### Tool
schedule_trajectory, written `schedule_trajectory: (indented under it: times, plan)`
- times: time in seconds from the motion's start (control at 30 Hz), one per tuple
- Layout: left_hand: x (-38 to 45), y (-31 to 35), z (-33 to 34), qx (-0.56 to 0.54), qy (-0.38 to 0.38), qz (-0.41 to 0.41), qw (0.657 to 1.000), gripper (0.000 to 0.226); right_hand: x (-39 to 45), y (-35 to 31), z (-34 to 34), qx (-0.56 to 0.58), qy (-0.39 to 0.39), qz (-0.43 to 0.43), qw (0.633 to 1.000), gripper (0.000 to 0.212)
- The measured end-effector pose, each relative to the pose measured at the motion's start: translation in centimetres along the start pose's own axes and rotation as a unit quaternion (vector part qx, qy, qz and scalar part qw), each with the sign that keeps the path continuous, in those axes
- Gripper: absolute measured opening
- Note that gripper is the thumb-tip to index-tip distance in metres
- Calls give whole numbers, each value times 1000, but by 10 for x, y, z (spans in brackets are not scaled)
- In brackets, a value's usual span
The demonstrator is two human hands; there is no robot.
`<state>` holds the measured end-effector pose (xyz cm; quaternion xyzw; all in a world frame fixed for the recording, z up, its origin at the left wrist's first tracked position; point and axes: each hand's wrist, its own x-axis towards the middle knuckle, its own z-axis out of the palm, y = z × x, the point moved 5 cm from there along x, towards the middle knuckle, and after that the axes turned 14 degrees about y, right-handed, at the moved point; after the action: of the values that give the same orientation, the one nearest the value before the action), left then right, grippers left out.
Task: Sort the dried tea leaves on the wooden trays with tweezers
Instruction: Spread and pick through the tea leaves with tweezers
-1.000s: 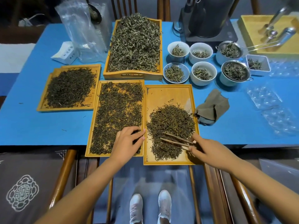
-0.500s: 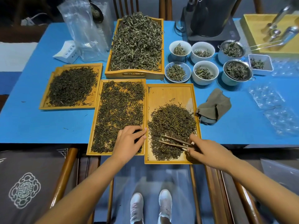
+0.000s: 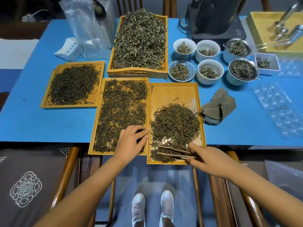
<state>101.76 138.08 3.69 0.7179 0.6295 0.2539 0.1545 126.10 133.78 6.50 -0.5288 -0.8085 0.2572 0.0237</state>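
Observation:
Two flat wooden trays sit side by side at the table's near edge. The middle tray (image 3: 98, 115) holds a thin spread of dark tea leaves. The right tray (image 3: 173, 92) has a heap of dark tea leaves (image 3: 175, 122) in its near half and bare wood beyond. My right hand (image 3: 208, 159) grips wooden tweezers (image 3: 172, 153), tips apart and pointing left into the heap's near edge. My left hand (image 3: 131, 143) rests on the near right corner of the middle tray, fingers curled over leaves; I cannot see whether it pinches any.
A third flat tray (image 3: 47, 99) of dark leaves lies at the left. A deep tray (image 3: 137, 73) of larger leaves stands behind. Several white bowls (image 3: 209, 72) of leaves, strainers, a folded grey cloth (image 3: 219, 107), plastic bags and a kettle base fill the right and back.
My right hand and the tweezers have slid toward the near edge of the right tray. My left hand stays in place on the middle tray.

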Motion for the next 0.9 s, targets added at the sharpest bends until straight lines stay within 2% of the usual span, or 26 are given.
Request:
schedule_trajectory:
  times: [0.2,0.33,0.57,0.9]
  plan:
    - [0,0,-1,-6,1,-1,1000,30,-15,19,-17,38,28,41,998,17]
    - [-1,1,-1,-13,7,-5,1000,30,-18,22,-11,-31,4,22,999,20]
    - [-1,1,-1,-10,3,-6,1000,29,0,-3,5,-41,5,-12,999,25]
    - [0,1,-1,-2,0,-10,1000,29,31,0,-22,-33,90,31,995,25]
